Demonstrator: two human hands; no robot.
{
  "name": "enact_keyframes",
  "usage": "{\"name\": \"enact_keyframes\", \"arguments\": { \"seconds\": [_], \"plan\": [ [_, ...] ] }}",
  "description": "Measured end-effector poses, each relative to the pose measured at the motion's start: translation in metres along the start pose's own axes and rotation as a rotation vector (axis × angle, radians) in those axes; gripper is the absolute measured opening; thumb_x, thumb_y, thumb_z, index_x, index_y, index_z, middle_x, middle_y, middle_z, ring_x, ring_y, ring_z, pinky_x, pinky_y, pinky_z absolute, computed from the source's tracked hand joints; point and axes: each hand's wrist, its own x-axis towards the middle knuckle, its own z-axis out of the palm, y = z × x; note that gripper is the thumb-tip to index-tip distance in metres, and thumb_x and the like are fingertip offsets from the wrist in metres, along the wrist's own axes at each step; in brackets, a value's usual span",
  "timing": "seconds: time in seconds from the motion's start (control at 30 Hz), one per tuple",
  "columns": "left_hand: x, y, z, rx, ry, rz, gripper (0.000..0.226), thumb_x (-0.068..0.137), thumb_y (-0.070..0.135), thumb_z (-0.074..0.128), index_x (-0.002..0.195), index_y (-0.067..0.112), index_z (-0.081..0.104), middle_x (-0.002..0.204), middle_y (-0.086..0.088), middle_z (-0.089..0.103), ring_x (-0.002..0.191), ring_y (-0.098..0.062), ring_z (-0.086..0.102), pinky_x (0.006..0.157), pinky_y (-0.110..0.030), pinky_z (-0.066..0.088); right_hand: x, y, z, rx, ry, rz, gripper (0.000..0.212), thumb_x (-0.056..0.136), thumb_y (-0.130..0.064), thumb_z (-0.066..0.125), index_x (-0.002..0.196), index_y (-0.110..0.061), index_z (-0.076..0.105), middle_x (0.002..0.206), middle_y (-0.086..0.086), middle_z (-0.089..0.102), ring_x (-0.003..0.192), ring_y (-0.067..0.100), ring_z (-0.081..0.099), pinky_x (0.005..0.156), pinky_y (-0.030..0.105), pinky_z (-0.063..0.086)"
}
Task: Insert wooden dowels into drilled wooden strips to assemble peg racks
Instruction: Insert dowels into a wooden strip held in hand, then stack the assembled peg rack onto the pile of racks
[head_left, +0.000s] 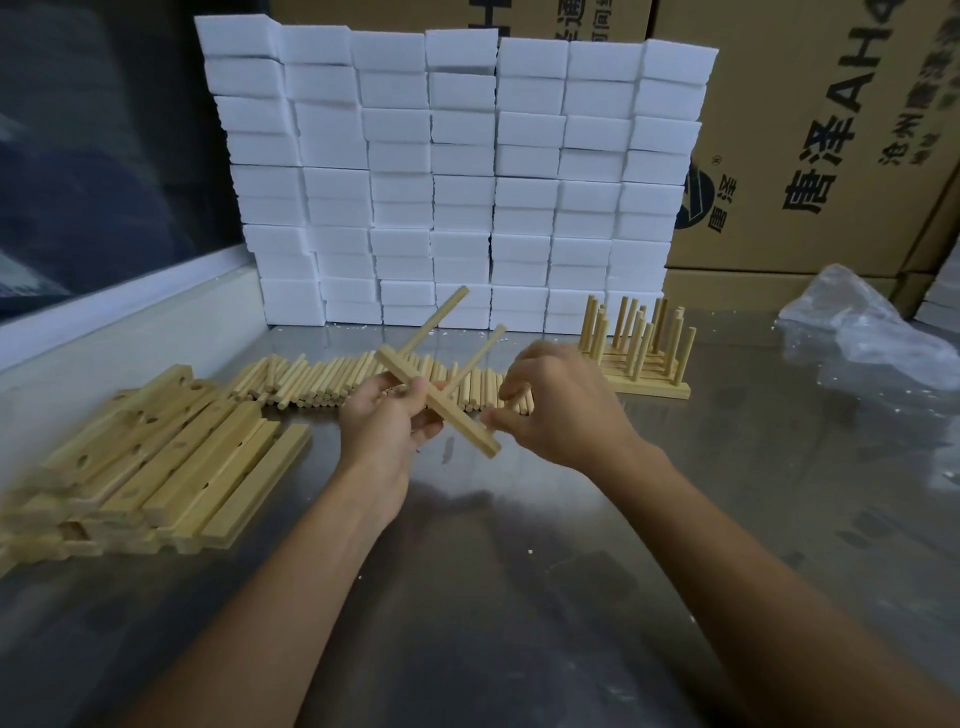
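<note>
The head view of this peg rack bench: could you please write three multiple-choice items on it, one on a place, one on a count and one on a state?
1. Where do the finished peg racks stand?
A. right of the hands, before the foam blocks
B. on the spare strips
C. on a cardboard box

2. How many dowels stick out of the held strip?
A. none
B. two
C. five

3. What is the left hand doing?
A. lying flat on the table
B. gripping the strip
C. lifting a foam block

Answers: 1 A, they stand on the table at the right; 2 B, two dowels rise from it; 3 B, its fingers curl round the strip.
</note>
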Motion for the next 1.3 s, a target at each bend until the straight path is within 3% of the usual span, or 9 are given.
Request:
{"name": "enact_keyframes", "arguments": {
  "seconds": [0.13,0.3,0.47,0.6,0.73,0.93,1.03,1.2,1.3],
  "plan": [
    [0.001,-0.001,-0.001,-0.09,0.023,-0.056,0.012,0.097,-0.001,0.054,0.098,0.007,0.064,0.093,-0.01,0.073,0.082,-0.022,0.074,0.078,-0.038,0.058,-0.003,-0.003,0.01,0.033,0.194,0.041,0.027,0.085,-0.038,0.071,0.106,-0.02,0.072,0.132,0.003,0.052,0.121,0.023,0.047,0.097,0.041,0.042],
    [0.0,-0.003,-0.002,-0.115,0.031,-0.061,0.015,0.096,-0.003,0.055,0.098,0.009,0.063,0.087,-0.007,0.076,0.081,-0.022,0.075,0.076,-0.037,0.059,-0.01,-0.012,0.022,-0.051,0.399,0.038,0.021,0.085,-0.03,0.069,0.1,-0.015,0.069,0.127,0.007,0.054,0.116,0.027,0.05,0.09,0.042,0.044],
    [-0.001,-0.006,-0.001,-0.133,0.014,-0.068,0.017,0.094,-0.006,0.057,0.105,0.005,0.062,0.096,-0.015,0.074,0.083,-0.025,0.075,0.078,-0.038,0.061,-0.013,-0.021,0.032,0.076,0.296,-0.055,0.025,0.094,-0.032,0.062,0.109,-0.015,0.069,0.112,0.0,0.061,0.089,0.021,0.063,0.066,0.033,0.051],
    [-0.003,-0.009,0.0,-0.106,-0.04,-0.06,0.025,0.093,-0.009,0.056,0.114,0.003,0.061,0.103,-0.016,0.074,0.091,-0.027,0.074,0.08,-0.038,0.06,-0.013,-0.015,0.036,0.021,0.194,-0.087,0.027,0.098,-0.038,0.055,0.108,-0.018,0.07,0.108,-0.004,0.064,0.09,0.019,0.063,0.072,0.038,0.054],
    [-0.006,-0.013,0.001,-0.04,-0.066,-0.042,0.018,0.092,-0.011,0.058,0.102,0.004,0.06,0.099,-0.018,0.072,0.089,-0.028,0.074,0.081,-0.04,0.061,-0.012,-0.01,0.035,-0.038,0.099,-0.12,0.028,0.096,-0.042,0.057,0.105,-0.019,0.07,0.1,-0.003,0.065,0.095,0.02,0.06,0.076,0.038,0.052],
    [-0.008,-0.019,0.005,0.085,-0.1,-0.028,0.023,0.087,-0.008,0.067,0.106,0.003,0.058,0.103,-0.017,0.072,0.095,-0.027,0.073,0.082,-0.036,0.061,-0.019,0.004,0.037,-0.022,0.066,-0.122,0.023,0.1,-0.031,0.054,0.112,-0.015,0.064,0.107,0.001,0.061,0.087,0.024,0.061,0.073,0.043,0.053],
    [-0.008,-0.023,0.002,0.18,-0.097,-0.013,0.035,0.081,-0.004,0.075,0.106,0.013,0.057,0.096,-0.011,0.072,0.093,-0.022,0.072,0.081,-0.034,0.06,-0.018,0.023,0.036,-0.003,0.09,-0.017,0.017,0.099,-0.02,0.057,0.112,-0.012,0.065,0.108,0.003,0.061,0.085,0.026,0.061,0.074,0.045,0.053],
    [-0.002,-0.022,-0.005,0.196,-0.039,-0.009,0.024,0.085,0.004,0.074,0.104,0.008,0.061,0.092,-0.011,0.071,0.079,-0.02,0.074,0.069,-0.026,0.059,-0.021,0.069,0.028,-0.052,0.159,0.237,0.012,0.094,-0.01,0.062,0.103,-0.012,0.068,0.101,0.004,0.062,0.078,0.022,0.06,0.068,0.04,0.055],
    [-0.001,-0.023,-0.005,0.198,-0.036,-0.015,0.022,0.086,0.006,0.073,0.104,0.007,0.061,0.088,-0.009,0.07,0.073,-0.019,0.073,0.065,-0.025,0.058,-0.024,0.091,0.024,-0.08,0.213,0.339,0.01,0.094,-0.011,0.063,0.1,-0.011,0.07,0.101,0.006,0.064,0.074,0.02,0.054,0.056,0.027,0.041]
  ]
}}
